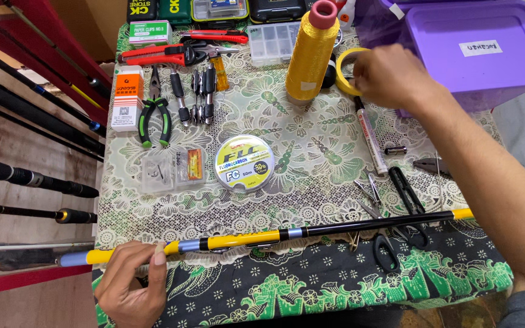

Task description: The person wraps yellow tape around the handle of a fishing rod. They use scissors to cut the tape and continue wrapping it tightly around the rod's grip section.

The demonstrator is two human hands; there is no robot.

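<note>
A long yellow-and-black fishing rod (335, 229) lies across the near side of the table. My left hand (133, 285) grips it at its yellow left part. My right hand (390, 76) reaches to the far side and holds a roll of yellow tape (345, 68), next to a tall cone of golden thread (313, 51). A white marker pen (372, 136) lies just below that hand.
A round spool of fishing line (244, 163) sits mid-table on the lace cloth. Pliers (154, 115), red cutters (165, 56), small tools and boxes fill the far left. A purple plastic box (481, 48) stands far right. Black scissors (405, 206) lie near the rod. More rods (31, 112) lean at the left.
</note>
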